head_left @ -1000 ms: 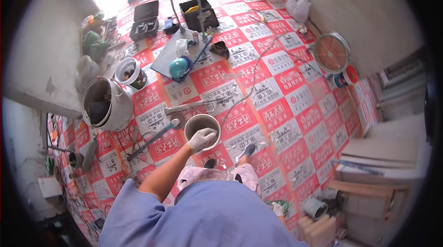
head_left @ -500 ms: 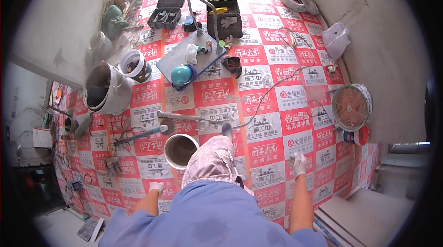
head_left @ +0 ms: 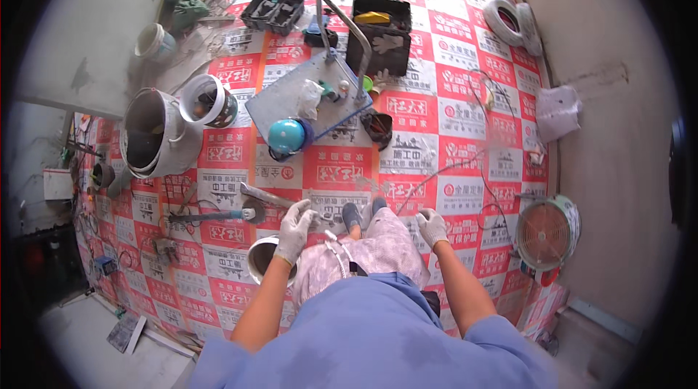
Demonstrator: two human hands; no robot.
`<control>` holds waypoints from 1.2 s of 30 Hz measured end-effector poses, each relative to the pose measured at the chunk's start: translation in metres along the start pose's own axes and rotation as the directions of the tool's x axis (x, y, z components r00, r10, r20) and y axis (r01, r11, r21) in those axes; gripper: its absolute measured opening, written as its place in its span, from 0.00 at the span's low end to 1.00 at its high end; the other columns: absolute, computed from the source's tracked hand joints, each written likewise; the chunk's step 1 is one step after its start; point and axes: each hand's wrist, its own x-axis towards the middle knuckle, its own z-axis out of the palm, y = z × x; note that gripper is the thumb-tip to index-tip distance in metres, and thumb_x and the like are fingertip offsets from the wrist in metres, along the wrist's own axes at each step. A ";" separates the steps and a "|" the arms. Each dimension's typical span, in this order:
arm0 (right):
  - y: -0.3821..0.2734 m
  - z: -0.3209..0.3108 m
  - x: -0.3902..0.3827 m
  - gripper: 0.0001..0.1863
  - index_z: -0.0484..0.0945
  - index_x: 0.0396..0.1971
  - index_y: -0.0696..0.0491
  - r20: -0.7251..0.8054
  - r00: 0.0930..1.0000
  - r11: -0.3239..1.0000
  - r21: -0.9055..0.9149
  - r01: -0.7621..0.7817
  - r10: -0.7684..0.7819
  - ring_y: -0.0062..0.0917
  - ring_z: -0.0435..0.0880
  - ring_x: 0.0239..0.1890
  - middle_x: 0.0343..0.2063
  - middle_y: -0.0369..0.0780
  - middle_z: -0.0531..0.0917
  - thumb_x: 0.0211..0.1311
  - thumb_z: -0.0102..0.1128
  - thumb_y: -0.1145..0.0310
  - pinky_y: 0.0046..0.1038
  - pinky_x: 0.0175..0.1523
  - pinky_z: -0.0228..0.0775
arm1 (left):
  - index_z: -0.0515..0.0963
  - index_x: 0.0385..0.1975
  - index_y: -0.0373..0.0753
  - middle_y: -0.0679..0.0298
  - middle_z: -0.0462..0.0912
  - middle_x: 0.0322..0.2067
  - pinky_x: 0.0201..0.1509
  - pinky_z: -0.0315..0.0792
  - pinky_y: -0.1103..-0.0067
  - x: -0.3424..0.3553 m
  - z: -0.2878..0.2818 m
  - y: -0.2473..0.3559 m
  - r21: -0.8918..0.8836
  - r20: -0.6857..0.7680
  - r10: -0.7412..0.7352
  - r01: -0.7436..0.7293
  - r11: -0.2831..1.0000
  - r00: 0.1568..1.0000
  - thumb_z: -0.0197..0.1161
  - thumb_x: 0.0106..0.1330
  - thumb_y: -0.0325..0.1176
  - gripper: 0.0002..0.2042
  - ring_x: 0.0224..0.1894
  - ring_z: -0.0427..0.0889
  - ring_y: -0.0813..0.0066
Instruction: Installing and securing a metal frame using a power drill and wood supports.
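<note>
My left hand point(head_left: 295, 229), in a pale work glove, is raised beside a round bucket point(head_left: 262, 262) at my lower left, its fingers loosely bent and apart, with nothing visible in it. My right hand point(head_left: 432, 227), also gloved, is at my right side above the printed red-and-white floor covering point(head_left: 462, 193), fingers slightly curled, holding nothing. A long tool with a blue shaft point(head_left: 217, 216) and a grey metal bar point(head_left: 265, 195) lie on the floor left of my left hand. My feet in grey shoes point(head_left: 352, 216) are between my hands.
A platform trolley point(head_left: 280, 94) carries a teal helmet point(head_left: 286, 135). Behind it are two black toolboxes point(head_left: 269, 11) point(head_left: 378, 54). Large buckets point(head_left: 182, 156) stand at left, a round fan point(head_left: 545, 235) and white bag point(head_left: 557, 113) along the right wall. A cable point(head_left: 435, 178) crosses the floor.
My left hand left the bucket's inside and swung low to my left, then rose forward beside it. My right hand moved forward and inward. My body and view shifted, feet now ahead of the bucket.
</note>
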 end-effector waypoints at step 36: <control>-0.417 0.339 0.459 0.21 0.84 0.50 0.54 0.569 0.487 0.466 -0.196 0.863 -0.663 0.42 0.70 0.68 0.57 0.42 0.80 0.58 0.63 0.61 0.46 0.70 0.61 | 0.81 0.41 0.30 0.61 0.85 0.32 0.48 0.77 0.75 0.461 -0.074 -0.003 0.039 -0.653 -0.171 0.258 0.965 0.738 0.72 0.71 0.47 0.21 0.37 0.82 0.74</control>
